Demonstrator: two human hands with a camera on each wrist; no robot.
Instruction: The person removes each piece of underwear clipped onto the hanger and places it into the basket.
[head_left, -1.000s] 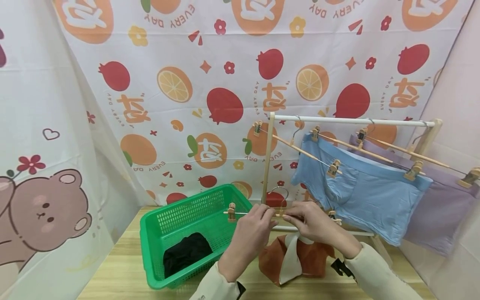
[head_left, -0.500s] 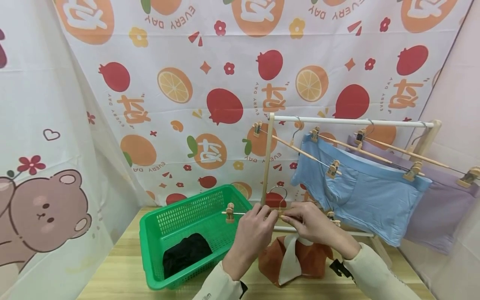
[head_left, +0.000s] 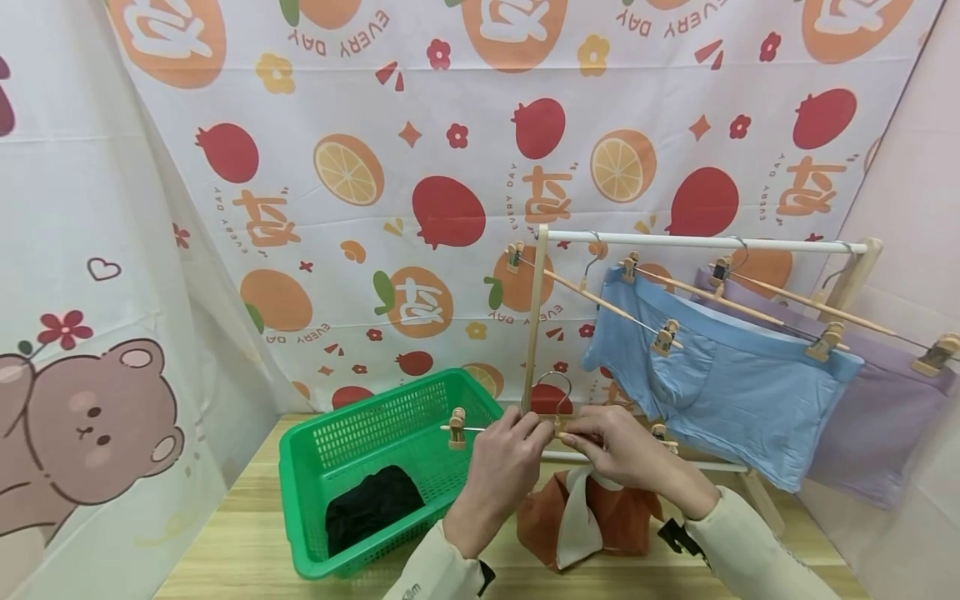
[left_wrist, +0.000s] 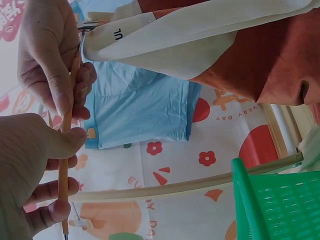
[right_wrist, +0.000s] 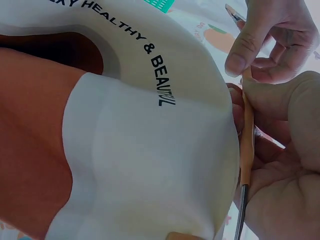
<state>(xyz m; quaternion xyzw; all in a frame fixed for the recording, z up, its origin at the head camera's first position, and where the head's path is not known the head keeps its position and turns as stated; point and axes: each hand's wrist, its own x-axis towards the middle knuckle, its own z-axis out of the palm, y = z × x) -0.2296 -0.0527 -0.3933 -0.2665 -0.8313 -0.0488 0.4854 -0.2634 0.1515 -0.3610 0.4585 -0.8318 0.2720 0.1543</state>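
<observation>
Both hands hold a wooden clip hanger (left_wrist: pixel 64 172) by its rod, close together near the middle. The left hand (head_left: pixel 498 471) curls its fingers around the rod. Beside it, the right hand (head_left: pixel 628 446) pinches the rod between thumb and fingers. The hanger's metal hook (head_left: pixel 564 383) points up between them, and its left clip (head_left: pixel 457 429) sticks out past the left hand with no cloth in it. Rust-brown underpants (head_left: pixel 622 517) with a pale, lettered waistband (right_wrist: pixel 165 150) hang below the hands. In the left wrist view the waistband reaches the metal clip (left_wrist: pixel 89 25) beside the right hand.
A green plastic basket (head_left: pixel 300 517) holding a black cloth (head_left: pixel 375 504) stands left on the wooden table (head_left: pixel 217 542). At right, a drying rack (head_left: pixel 645 239) carries light blue underpants (head_left: pixel 757 375) and lilac ones (head_left: pixel 870 433) on clip hangers.
The hanger and both hands have drifted slightly left, and the left clip sits a little lower. The grips look the same; basket and rack are unchanged.
</observation>
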